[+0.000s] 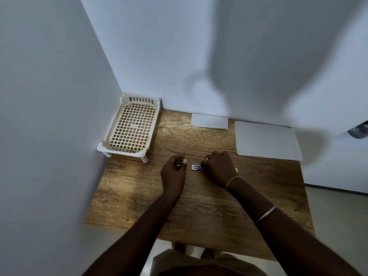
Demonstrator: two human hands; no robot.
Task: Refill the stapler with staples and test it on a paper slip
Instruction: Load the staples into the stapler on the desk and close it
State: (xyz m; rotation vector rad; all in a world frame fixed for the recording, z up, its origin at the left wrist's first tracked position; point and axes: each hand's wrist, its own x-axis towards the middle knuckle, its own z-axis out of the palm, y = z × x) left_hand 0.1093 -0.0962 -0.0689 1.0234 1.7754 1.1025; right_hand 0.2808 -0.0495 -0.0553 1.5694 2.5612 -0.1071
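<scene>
A: Staple box (196, 167) at frame centre on the table (199, 206), small, yellow-ended — light, likely to skid. Right hand (218, 168) curled over its right end, fingers pinching there.

B: Left hand (174, 172)?

A: Loosely clenched beside the box — something thin and pale between fingertips, possibly staples; brittle strip, hold by its sides. Stapler itself not visible.

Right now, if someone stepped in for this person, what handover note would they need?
Left hand: curled, pinching something small and thin, likely staples; too small to be sure.
Right hand: on the staple box at table centre, fingers at its open end.
Small paper slip and larger sheet lie at the back; tray back left.
Stapler not visible.
Left: load staples, test on slip.
</scene>
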